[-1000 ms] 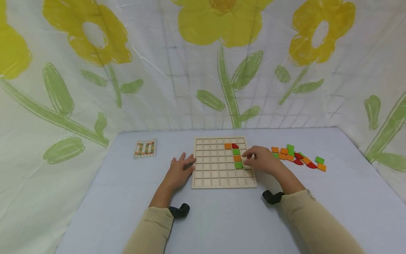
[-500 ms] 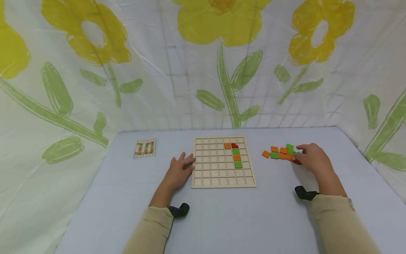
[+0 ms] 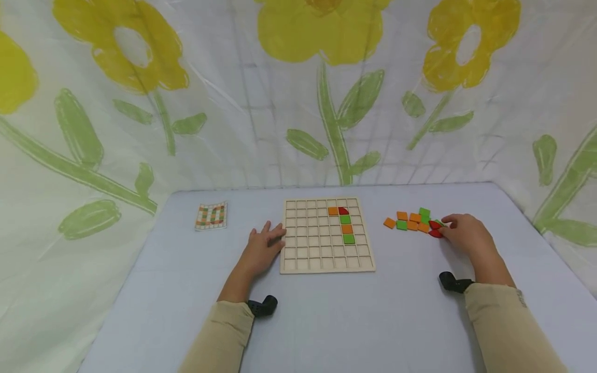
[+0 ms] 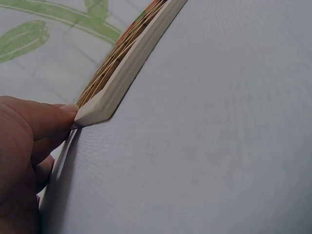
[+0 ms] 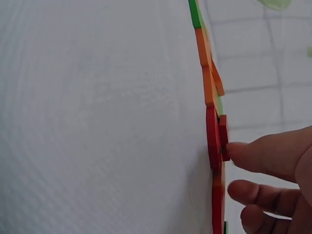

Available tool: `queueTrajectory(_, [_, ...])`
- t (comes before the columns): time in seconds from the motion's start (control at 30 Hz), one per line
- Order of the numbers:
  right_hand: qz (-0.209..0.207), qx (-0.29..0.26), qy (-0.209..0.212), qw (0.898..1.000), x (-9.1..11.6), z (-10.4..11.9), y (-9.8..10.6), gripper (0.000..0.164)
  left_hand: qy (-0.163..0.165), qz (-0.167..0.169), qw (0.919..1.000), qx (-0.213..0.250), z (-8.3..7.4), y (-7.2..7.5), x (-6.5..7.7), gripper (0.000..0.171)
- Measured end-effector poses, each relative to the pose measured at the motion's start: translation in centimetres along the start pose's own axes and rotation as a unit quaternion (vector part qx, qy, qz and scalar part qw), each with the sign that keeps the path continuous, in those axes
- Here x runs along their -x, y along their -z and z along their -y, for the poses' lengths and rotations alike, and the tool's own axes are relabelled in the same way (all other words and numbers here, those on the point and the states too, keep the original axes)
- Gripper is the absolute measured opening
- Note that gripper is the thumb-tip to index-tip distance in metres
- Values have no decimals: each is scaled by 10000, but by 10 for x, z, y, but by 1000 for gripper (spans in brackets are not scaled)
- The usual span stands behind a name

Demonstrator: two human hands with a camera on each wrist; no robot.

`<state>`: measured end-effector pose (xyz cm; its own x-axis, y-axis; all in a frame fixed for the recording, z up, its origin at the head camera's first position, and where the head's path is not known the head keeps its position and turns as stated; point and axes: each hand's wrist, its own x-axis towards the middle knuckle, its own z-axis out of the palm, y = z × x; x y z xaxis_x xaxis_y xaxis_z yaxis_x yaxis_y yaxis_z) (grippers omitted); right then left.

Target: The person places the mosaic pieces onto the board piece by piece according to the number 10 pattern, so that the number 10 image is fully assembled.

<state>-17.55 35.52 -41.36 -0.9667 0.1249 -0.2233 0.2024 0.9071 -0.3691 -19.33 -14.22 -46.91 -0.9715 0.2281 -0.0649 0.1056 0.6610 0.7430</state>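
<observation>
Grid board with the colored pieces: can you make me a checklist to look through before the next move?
1. Grid board flat on the table: ok.
2. Left hand touching the board's left edge: ok.
3. Five placed pieces each in their own square: ok. One red, two orange, two green.
4. Pattern card face up and uncovered: ok.
5. Placed pieces match the card: cannot tell, its picture is too small to compare.
6. Right hand pinching a red piece: not ok. It is right at the red pieces, but its fingertips are apart.
</observation>
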Motion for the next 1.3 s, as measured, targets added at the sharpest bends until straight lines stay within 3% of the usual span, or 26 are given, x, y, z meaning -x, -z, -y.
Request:
queueTrajectory(0.33, [-12, 38, 213, 9998, -8, 3, -8, 42, 77, 33, 10000, 35, -1, 1, 0, 40])
queueTrajectory(0.57, [-44, -489, 157, 9987, -7, 14, -9, 31, -45, 71, 10000, -11, -5, 2, 3, 40])
queueTrajectory(0.67, [-88, -657, 427, 9969, -1, 29, -7, 28, -75, 58, 9999, -40, -5, 2, 2, 40])
queueTrajectory(0.8, [21, -669, 1107, 9916, 5, 58, -9, 31, -64, 41, 10000, -20, -4, 2, 1, 40])
queueTrajectory(0.9, [319, -853, 1568, 9834, 9, 81, -20, 33, -37, 47, 10000, -8, -4, 3, 0, 40])
queueTrajectory(1.07, [837, -1303, 1779, 9718, 13, 114, -45, 18, -7, 65, 10000, 28, -2, 2, -1, 40])
queueTrajectory(1.3, [1054, -1680, 1708, 9651, 14, 142, -67, 5, -40, 6, 10000, -15, -1, 0, 0, 39])
